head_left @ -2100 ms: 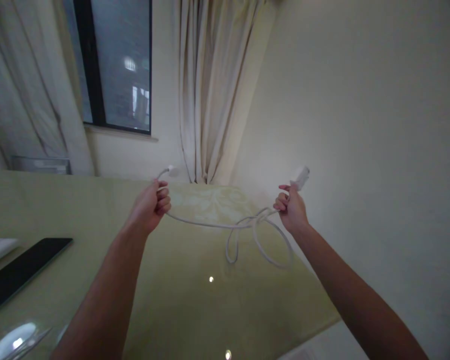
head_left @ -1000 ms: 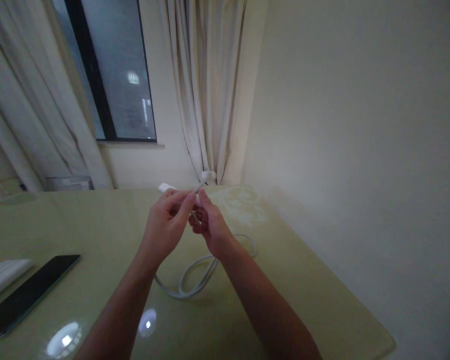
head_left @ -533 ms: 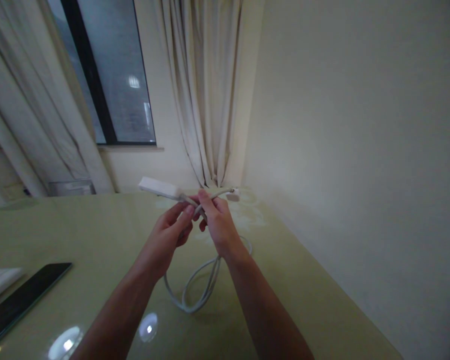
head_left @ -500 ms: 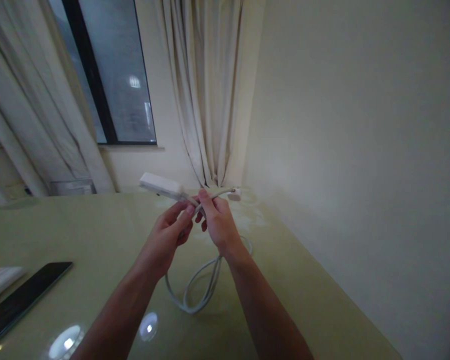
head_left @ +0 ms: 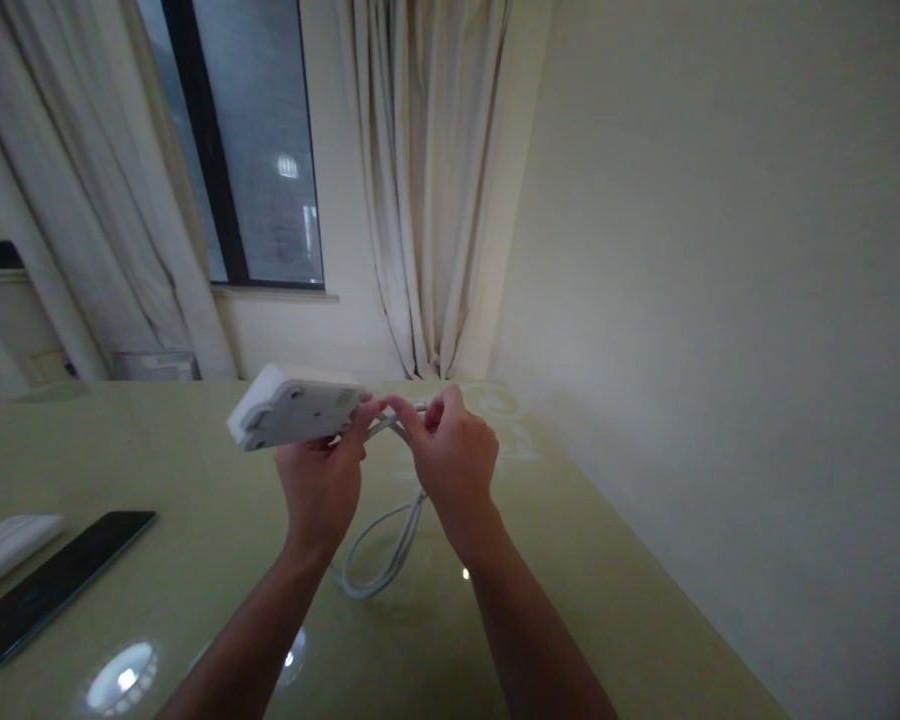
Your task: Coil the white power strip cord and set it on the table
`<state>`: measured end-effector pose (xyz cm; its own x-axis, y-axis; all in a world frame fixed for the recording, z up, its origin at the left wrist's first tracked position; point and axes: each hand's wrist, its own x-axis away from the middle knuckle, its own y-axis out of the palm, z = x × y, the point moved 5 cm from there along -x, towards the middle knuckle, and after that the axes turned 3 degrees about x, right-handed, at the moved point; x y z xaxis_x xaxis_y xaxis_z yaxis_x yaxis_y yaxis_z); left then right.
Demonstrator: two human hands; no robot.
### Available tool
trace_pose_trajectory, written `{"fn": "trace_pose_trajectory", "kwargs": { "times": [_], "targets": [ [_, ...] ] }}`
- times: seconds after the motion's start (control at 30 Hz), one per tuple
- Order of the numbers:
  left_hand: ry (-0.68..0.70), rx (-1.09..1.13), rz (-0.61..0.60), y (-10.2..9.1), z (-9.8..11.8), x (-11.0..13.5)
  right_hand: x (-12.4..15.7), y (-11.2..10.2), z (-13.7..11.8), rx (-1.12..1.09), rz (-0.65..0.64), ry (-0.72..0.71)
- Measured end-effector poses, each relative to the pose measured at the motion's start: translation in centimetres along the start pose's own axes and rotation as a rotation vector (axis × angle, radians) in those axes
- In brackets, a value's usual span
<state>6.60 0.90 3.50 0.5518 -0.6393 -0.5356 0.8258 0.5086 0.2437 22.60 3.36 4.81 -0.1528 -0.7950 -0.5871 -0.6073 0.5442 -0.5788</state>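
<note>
A white power strip (head_left: 311, 410) is held above the table, its underside with small holes turned partly toward me. My left hand (head_left: 321, 490) is closed on the end of the strip where the cord comes out. The white power cord (head_left: 407, 535) runs across to my right hand (head_left: 456, 455), whose fingers are closed round it close to the strip. From there the cord hangs in loops below and between my hands. The plug end is hidden behind my right hand.
Both hands are over a glossy yellow-green table (head_left: 585, 620). At the left lie a flat black device (head_left: 60, 590) and a long white object (head_left: 15, 545). A wall (head_left: 720, 330) runs along the right edge, and a curtain (head_left: 427, 200) hangs behind.
The power strip has tilted and come lower and left, showing its underside. My left hand has shifted from the cord onto the strip's end. My right hand has turned, and the plug has gone from sight.
</note>
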Motion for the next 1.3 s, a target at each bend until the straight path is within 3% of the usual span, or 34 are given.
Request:
{"fn": "trace_pose_trajectory", "kwargs": {
  "times": [0.2,0.43,0.6,0.77,1.07,1.17,1.3],
  "targets": [
    [0.016,0.048,0.034,-0.6,0.7,-0.6,1.5,0.6,-2.5,-0.080,-0.038,-0.237],
    [-0.010,0.138,0.073,-1.6,1.8,-1.5,2.3,0.6,-3.8,-0.154,-0.199,-0.462],
    [-0.013,0.108,0.059,-2.5,2.5,-2.4,2.0,1.0,-3.6,-0.023,-0.144,-0.619],
    [-0.192,0.238,-0.036,-2.3,2.2,-2.9,1.8,0.0,-3.5,-0.065,-0.020,-0.775],
    [-0.707,0.576,-0.396,-1.0,-0.6,-2.9,3.0,-1.0,-2.6,-0.109,0.273,-1.054],
    [-0.807,0.622,-0.380,-0.3,-1.1,-2.5,3.4,-1.0,-2.7,-0.133,0.288,-1.133],
    [-0.792,0.549,-0.181,-0.9,-2.4,-3.3,3.6,-0.9,-2.4,-0.096,0.221,-1.179]
  ]
}}
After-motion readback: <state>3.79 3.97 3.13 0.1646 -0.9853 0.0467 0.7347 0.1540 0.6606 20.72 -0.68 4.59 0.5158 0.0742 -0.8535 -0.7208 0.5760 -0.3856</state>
